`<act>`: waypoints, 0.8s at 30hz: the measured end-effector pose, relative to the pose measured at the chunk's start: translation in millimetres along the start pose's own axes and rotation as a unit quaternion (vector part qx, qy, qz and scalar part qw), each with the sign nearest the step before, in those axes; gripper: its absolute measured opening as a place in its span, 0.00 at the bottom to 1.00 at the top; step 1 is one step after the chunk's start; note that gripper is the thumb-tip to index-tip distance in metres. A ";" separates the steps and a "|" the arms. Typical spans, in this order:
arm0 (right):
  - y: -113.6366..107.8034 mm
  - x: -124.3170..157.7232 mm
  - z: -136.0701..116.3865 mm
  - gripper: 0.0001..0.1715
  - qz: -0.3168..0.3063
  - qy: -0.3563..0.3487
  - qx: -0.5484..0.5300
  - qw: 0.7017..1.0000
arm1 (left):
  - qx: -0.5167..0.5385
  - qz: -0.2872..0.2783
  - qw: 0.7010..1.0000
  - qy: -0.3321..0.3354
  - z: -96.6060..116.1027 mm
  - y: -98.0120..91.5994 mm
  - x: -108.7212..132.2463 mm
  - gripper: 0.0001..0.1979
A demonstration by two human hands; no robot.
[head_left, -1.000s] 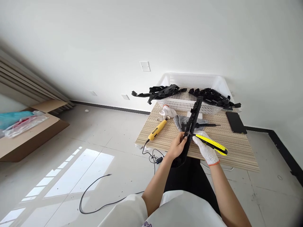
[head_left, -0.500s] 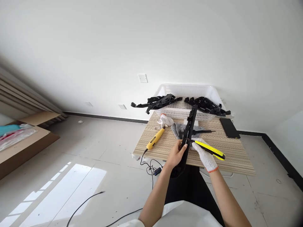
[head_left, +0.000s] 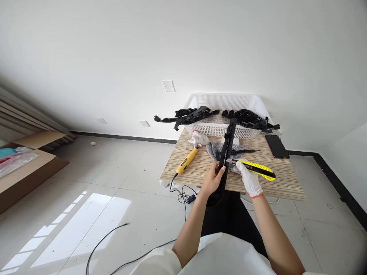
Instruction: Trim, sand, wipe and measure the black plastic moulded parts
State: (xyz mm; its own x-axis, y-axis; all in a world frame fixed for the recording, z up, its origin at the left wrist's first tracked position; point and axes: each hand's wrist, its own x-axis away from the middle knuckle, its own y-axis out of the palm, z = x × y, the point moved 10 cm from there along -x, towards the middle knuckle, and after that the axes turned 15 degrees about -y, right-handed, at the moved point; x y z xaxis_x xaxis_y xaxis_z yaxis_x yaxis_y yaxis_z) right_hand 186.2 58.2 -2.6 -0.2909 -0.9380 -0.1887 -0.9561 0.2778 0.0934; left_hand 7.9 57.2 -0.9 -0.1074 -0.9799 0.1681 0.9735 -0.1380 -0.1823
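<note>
My bare left hand point(head_left: 212, 178) is closed around a long black plastic part point(head_left: 228, 143), which slants up from my lap over the front of the table. In a white knitted glove, my right hand point(head_left: 249, 179) grips a yellow and black utility knife point(head_left: 259, 170). Its blade points left and lies at the edge of the plastic part, just above my left fingertips; whether it touches is hard to tell. Behind the part lie a grey cloth point(head_left: 212, 149) and a black caliper-like tool point(head_left: 245, 151), partly covered.
A white basket point(head_left: 223, 98) holding several black plastic parts point(head_left: 195, 115) stands at the table's back. Left on the wood-striped table point(head_left: 275, 187) lie a yellow corded tool point(head_left: 187, 161) and a white glove point(head_left: 200, 139). A phone point(head_left: 276, 146) rests right. Cables point(head_left: 109, 236) trail across the floor.
The knife blade has shifted slightly, showing its flat side more at the part's edge. My whole view has tilted a little, so the table and basket sit higher. Both hands keep their holds.
</note>
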 end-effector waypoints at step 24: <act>8.5 -5.8 -8.8 0.20 -0.115 -0.151 0.123 0.974 | 0.076 -0.101 0.990 -0.059 -0.1 12.7 -7.2 0.20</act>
State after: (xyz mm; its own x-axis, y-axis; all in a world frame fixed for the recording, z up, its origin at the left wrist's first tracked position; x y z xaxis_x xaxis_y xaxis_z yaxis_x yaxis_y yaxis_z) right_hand 180.1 64.1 7.9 -0.0289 -0.8882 -0.4586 -0.9660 0.1427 -0.2156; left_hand 20.9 62.4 -4.6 -0.2866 -0.9099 0.3000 0.9549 -0.2968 0.0120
